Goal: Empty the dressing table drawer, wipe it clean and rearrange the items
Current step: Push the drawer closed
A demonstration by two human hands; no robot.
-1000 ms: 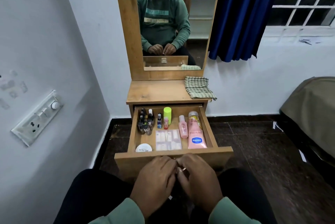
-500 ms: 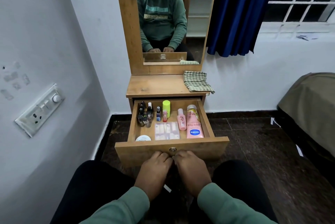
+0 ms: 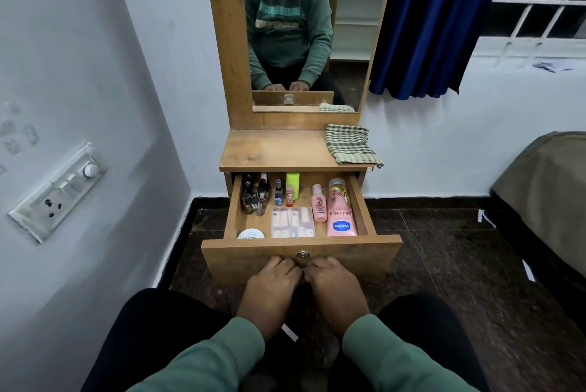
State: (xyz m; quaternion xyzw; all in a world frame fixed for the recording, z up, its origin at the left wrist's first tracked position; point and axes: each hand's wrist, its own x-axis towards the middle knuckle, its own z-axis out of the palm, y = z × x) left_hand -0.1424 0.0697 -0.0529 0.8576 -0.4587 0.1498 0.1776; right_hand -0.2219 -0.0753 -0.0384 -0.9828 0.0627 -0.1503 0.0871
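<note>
The dressing table's wooden drawer (image 3: pixel 374 252) stands pulled out. In it lie a pink Vaseline lotion bottle (image 3: pixel 341 217), a smaller pink bottle (image 3: pixel 318 206), a clear pack of small tubes (image 3: pixel 292 223), a white jar (image 3: pixel 250 234), a lime-green container (image 3: pixel 292 184), a small blue bottle (image 3: pixel 278 192) and several dark little bottles (image 3: pixel 253 195). My left hand (image 3: pixel 271 290) and my right hand (image 3: pixel 336 288) sit side by side against the drawer front, fingers curled onto it just below the round lock (image 3: pixel 302 255). A checked cloth (image 3: pixel 350 144) lies on the tabletop's right end.
The mirror (image 3: pixel 304 27) rises behind the tabletop (image 3: pixel 269 150). A wall with a switch panel (image 3: pixel 60 192) stands close on the left. A blue curtain (image 3: pixel 437 20) and window are at the right, a covered bed (image 3: pixel 545 188) at the far right. My knees flank the drawer over a dark floor.
The view has drawn back and tilted up. My hands have slid from overlapping the drawer's front edge to lower on its face, below the lock. The drawer stays pulled out.
</note>
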